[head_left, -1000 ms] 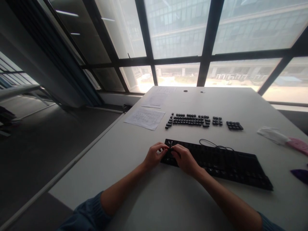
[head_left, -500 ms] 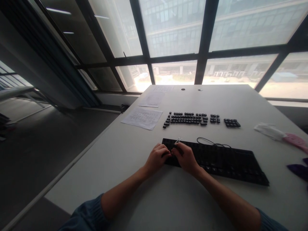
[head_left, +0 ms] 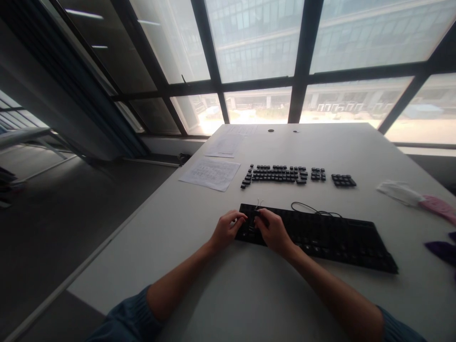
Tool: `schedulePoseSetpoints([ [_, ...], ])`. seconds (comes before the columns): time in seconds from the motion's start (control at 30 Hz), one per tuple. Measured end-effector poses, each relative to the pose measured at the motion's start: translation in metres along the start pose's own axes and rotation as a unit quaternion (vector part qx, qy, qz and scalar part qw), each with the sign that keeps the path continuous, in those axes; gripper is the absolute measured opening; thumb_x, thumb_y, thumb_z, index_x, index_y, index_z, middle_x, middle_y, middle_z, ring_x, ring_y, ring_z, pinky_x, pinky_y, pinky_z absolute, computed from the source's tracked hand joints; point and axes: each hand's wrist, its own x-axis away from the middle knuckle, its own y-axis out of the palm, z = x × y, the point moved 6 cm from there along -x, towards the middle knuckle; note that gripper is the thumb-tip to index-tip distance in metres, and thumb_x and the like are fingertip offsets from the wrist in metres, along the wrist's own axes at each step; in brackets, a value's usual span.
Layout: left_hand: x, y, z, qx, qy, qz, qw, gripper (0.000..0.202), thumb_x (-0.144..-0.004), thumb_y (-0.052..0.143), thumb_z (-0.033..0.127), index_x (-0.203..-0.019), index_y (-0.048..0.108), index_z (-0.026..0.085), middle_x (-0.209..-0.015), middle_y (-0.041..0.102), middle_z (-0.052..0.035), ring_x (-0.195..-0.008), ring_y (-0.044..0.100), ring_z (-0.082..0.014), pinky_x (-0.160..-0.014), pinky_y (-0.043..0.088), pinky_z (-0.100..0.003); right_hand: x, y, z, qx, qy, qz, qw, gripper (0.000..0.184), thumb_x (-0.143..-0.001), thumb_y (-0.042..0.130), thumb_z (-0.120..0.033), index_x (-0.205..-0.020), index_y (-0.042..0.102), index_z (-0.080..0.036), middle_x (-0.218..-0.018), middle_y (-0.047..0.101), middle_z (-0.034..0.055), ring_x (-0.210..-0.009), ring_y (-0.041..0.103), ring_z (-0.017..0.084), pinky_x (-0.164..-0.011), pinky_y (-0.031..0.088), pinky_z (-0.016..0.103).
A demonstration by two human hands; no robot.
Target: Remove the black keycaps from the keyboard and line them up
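A black keyboard (head_left: 327,237) with its keycaps taken off lies across the white table (head_left: 320,147). Both hands work at its left end. My right hand (head_left: 272,230) is closed in a pinch on a small wire keycap puller (head_left: 258,205) whose light prongs stick up above the fingers. My left hand (head_left: 226,230) rests on the keyboard's left edge with its fingers curled against it. Rows of loose black keycaps (head_left: 276,174) are laid out farther back, with two smaller groups (head_left: 343,180) to the right.
Printed paper sheets (head_left: 211,173) lie at the back left. The keyboard's black cable (head_left: 309,209) loops behind it. A white packet (head_left: 395,192), a pink item (head_left: 440,208) and a dark purple item (head_left: 443,250) sit at the right edge. Large windows stand beyond the table.
Both hands stayed at the keyboard's left end; the puller dipped toward the keyboard and now stands upright again. The camera view shifted slightly.
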Motion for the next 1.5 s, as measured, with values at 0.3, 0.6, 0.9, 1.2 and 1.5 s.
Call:
schedulePoseSetpoints([
  [0.3, 0.003, 0.004, 0.019, -0.035, 0.102, -0.072, 0.992, 0.019, -0.087, 0.068, 0.036, -0.096, 0.07, 0.019, -0.097, 0.066, -0.0074, -0.096, 0.056, -0.022, -0.09, 0.047, -0.037, 0.007, 0.01, -0.022, 0.085, -0.123, -0.069, 0.986, 0.017, -0.099, 0.045, -0.019, -0.09, 0.06, -0.02, -0.085, 0.061, 0.0059, -0.077, 0.056, 0.019, -0.072, 0.045, 0.03],
  [0.6, 0.004, 0.013, 0.017, -0.057, 0.072, -0.081, 0.992, 0.01, -0.084, 0.072, 0.029, -0.089, 0.069, 0.02, -0.097, 0.065, -0.0055, -0.098, 0.054, -0.0221, -0.089, 0.047, -0.037, 0.01, 0.002, -0.016, 0.05, -0.102, -0.01, 0.993, 0.015, -0.097, 0.049, -0.02, -0.087, 0.061, -0.02, -0.081, 0.063, 0.0047, -0.072, 0.058, 0.018, -0.068, 0.046, 0.029],
  [0.9, 0.005, 0.01, 0.021, -0.004, 0.065, -0.058, 0.996, 0.023, -0.084, 0.071, 0.03, -0.104, 0.066, 0.02, -0.099, 0.069, -0.0062, -0.096, 0.061, -0.0213, -0.088, 0.049, -0.036, 0.007, -0.007, -0.019, 0.016, -0.085, 0.037, 0.996, 0.013, -0.095, 0.052, -0.022, -0.084, 0.06, -0.02, -0.079, 0.062, 0.0029, -0.072, 0.057, 0.017, -0.07, 0.048, 0.029],
  [1.2, 0.009, 0.011, 0.011, 0.004, 0.053, -0.001, 0.999, 0.032, -0.084, 0.07, 0.023, -0.114, 0.06, 0.023, -0.098, 0.07, -0.0037, -0.094, 0.064, -0.0201, -0.088, 0.051, -0.037, 0.005, -0.005, -0.01, 0.023, -0.05, 0.058, 0.997, 0.013, -0.095, 0.052, -0.023, -0.089, 0.063, -0.02, -0.08, 0.065, 0.0043, -0.07, 0.059, 0.018, -0.068, 0.048, 0.03],
  [1.5, 0.004, 0.015, 0.024, -0.084, 0.124, -0.009, 0.989, 0.015, -0.094, 0.056, 0.021, -0.105, 0.067, 0.022, -0.113, 0.06, -0.0089, -0.108, 0.055, -0.0222, -0.093, 0.048, -0.039, 0.003, -0.009, 0.0, 0.004, -0.01, 0.081, 0.997, 0.014, -0.093, 0.053, -0.026, -0.085, 0.062, -0.019, -0.075, 0.064, 0.0034, -0.065, 0.056, 0.017, -0.062, 0.045, 0.028],
])
